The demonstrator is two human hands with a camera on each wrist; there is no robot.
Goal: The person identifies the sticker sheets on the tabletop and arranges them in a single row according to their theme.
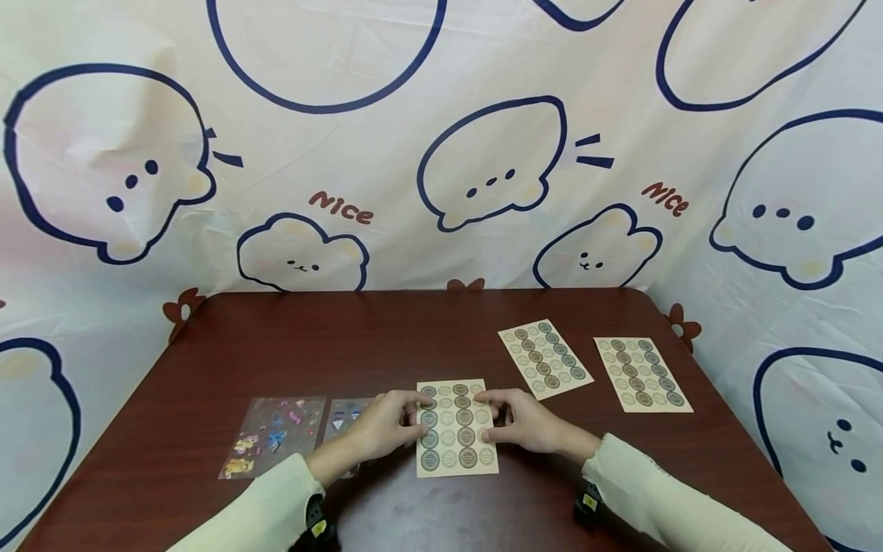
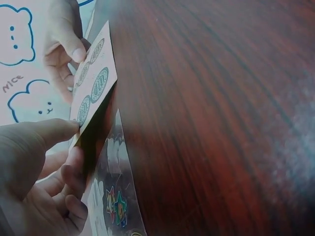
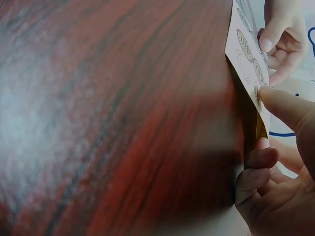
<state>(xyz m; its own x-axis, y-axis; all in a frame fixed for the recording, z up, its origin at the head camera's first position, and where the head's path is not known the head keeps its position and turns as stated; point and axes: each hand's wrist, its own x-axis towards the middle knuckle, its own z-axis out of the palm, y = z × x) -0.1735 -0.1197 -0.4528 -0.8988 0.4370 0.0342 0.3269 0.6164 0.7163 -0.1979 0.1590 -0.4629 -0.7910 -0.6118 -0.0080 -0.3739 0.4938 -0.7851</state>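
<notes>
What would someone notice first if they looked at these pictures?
Probably the big blue-outlined cartoon animals on the cloth behind the table. Then maybe the cream sheet with round patterns, near the head view's lower middle, pinched by the fingers of the left hand and right hand.

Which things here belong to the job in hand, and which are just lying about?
Job in hand:
held sheet of round prints
left hand and right hand, gripping its sides

Apparently lying about:
tilted round-print sheet
far-right round-print sheet
left clear sheet
partly hidden clear sheet
</notes>
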